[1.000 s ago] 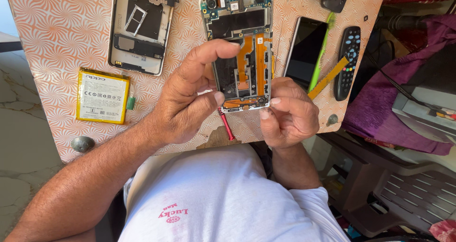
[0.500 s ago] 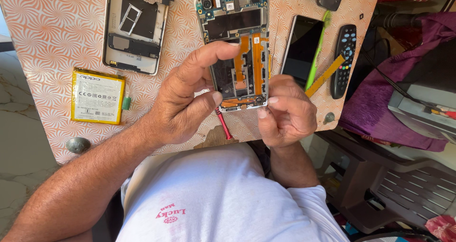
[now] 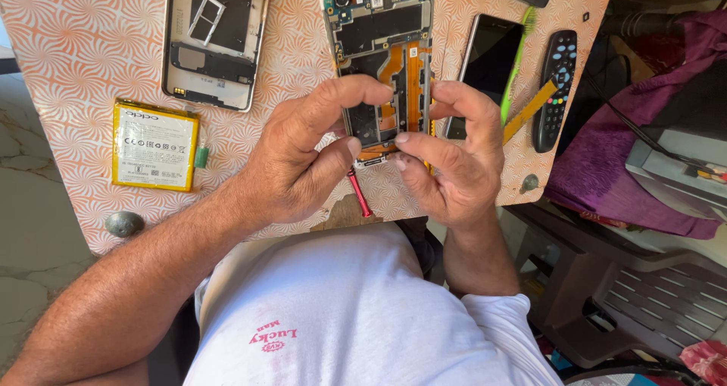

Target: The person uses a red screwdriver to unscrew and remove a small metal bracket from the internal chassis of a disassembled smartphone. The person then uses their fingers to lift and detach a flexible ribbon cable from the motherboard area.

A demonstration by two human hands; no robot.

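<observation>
An opened phone body [image 3: 382, 45] with a bare circuit board and orange flex cables lies on the patterned table [image 3: 68, 45]. My left hand [image 3: 299, 155] grips its lower left edge, forefinger curled over the top, thumb by the bottom. My right hand [image 3: 454, 155] pinches the lower right edge, thumb tip at the bottom connector. A red-handled tool [image 3: 359, 193] pokes out below between both hands; which hand holds it is hidden.
A phone back frame [image 3: 216, 41] lies at the upper left, a yellow battery [image 3: 155, 145] below it. A dark phone screen [image 3: 488, 64], green brush [image 3: 516, 60], yellow strip [image 3: 530, 109] and remote control [image 3: 554, 90] lie right. Purple cloth [image 3: 628, 151] and plastic chairs [image 3: 644, 303] stand beyond the table edge.
My right hand has risen from beside the phone's bottom corner and now closes on its lower right edge. The left hand keeps its grip.
</observation>
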